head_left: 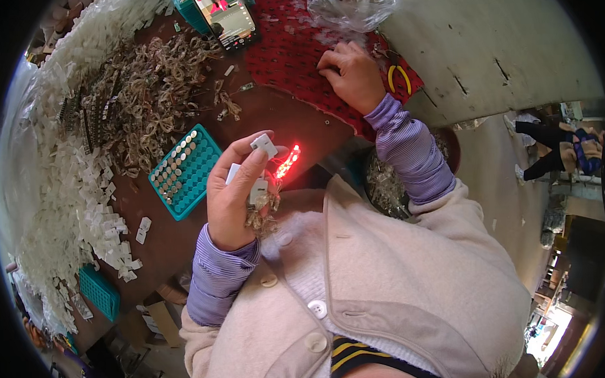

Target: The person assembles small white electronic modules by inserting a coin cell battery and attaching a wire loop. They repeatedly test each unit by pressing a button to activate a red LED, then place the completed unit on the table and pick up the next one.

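My left hand [230,205] is closed around a few small white plastic cases [263,145], one pinched under the thumb. From the same hand hangs a bundle of thin clear wires [263,214], and beside it a short LED strip [288,161] glows red. My right hand [353,75] is on the red patterned cloth [288,63], fingers curled in; whatever they may hold is hidden. Just right of it lie pliers with yellow handles [398,79]. Left of my left hand sits a teal tray [205,167] with round silver button cells in part of its pockets.
A large heap of white plastic cases [55,171] covers the left side, beside a pile of wired LED strips [152,87]. A phone [226,20] stands at the back near a clear plastic bag [349,7]. Below my right forearm is a tub [451,150]. Another person [568,150] is far right.
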A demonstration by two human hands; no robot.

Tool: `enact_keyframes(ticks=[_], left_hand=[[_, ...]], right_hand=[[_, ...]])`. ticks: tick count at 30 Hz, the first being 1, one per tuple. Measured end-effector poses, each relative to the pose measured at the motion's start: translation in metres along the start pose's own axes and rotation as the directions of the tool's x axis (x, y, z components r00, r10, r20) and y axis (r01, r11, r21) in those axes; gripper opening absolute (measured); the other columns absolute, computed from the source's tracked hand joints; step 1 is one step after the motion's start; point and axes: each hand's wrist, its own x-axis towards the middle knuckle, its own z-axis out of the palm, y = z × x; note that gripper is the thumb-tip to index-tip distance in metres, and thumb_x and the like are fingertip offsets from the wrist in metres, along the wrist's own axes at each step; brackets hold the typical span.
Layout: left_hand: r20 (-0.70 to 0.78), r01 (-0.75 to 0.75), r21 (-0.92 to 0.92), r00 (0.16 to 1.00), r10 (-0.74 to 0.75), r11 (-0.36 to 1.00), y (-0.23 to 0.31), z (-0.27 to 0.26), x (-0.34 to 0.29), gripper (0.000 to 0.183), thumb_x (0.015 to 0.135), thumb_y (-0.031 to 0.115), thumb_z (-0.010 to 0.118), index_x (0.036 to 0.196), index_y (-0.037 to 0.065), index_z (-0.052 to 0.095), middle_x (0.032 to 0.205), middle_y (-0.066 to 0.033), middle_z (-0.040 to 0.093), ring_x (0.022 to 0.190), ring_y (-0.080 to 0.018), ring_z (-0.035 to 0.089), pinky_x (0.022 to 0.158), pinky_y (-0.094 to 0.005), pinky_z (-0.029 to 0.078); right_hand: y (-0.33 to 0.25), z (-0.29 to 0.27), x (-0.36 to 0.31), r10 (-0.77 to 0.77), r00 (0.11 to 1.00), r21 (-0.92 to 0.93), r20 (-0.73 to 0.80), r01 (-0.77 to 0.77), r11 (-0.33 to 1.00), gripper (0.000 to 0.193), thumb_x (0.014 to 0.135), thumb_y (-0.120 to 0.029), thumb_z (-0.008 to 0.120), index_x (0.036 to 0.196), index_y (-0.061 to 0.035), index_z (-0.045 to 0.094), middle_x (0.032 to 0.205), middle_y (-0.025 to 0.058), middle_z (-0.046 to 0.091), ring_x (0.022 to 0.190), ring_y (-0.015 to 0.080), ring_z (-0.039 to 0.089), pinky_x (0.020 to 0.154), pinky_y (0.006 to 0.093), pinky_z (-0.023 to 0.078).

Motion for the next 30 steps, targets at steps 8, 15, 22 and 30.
enact_keyframes(ticks=[8, 15, 22, 30], left_hand=[[-0.024, -0.017, -0.007, 1.000, 0.016, 1.000, -0.001, 0.000, -0.011, 0.036, 0.110, 0.021, 0.064, 0.140, 0.002, 0.063, 0.121, -0.0154, 0.077, 0.069, -0.0049, 0.065, 0.045, -0.0190, 0.046], [-0.103, -0.016, -0.084, 0.995, 0.007, 0.996, -0.001, -0.022, -0.020, 0.038, 0.110, 0.022, 0.062, 0.143, 0.003, 0.062, 0.116, -0.0153, 0.077, 0.059, -0.0044, 0.061, 0.044, -0.0190, 0.044], [-0.009, -0.062, -0.099, 0.998, 0.061, 0.993, 0.002, -0.047, -0.043, 0.027, 0.107, 0.021, 0.069, 0.127, 0.003, 0.069, 0.095, -0.0067, 0.076, 0.073, -0.0063, 0.067, 0.054, -0.0206, 0.050], [-0.006, -0.201, 0.147, 0.979, 0.204, 0.969, -0.004, -0.041, -0.045, 0.017, 0.104, 0.015, 0.075, 0.111, 0.001, 0.069, 0.098, -0.0079, 0.076, 0.084, -0.0115, 0.071, 0.072, -0.0259, 0.057]], right_hand=[[-0.023, -0.014, 0.016, -0.354, 0.927, -0.238, 0.122, 0.373, 0.897, 0.009, 0.082, -0.010, 0.072, 0.091, -0.0088, 0.072, 0.097, 0.0123, 0.068, 0.098, 0.0320, 0.066, 0.087, 0.0473, 0.054], [-0.137, -0.049, -0.022, -0.183, 0.951, 0.883, 0.249, -0.146, 0.446, 0.016, 0.084, 0.005, 0.070, 0.095, -0.0019, 0.062, 0.104, 0.0144, 0.070, 0.093, 0.0319, 0.070, 0.081, 0.0399, 0.057], [-0.179, -0.035, -0.022, -0.346, 0.934, 0.701, -0.094, 0.308, 0.643, 0.018, 0.084, 0.004, 0.073, 0.095, -0.0028, 0.061, 0.099, 0.0118, 0.069, 0.093, 0.0320, 0.069, 0.081, 0.0416, 0.057], [-0.184, -0.040, -0.035, -0.382, 0.921, 0.674, -0.075, 0.330, 0.661, 0.014, 0.081, 0.005, 0.074, 0.084, -0.0002, 0.061, 0.091, 0.0118, 0.064, 0.085, 0.0307, 0.068, 0.071, 0.0398, 0.057]])
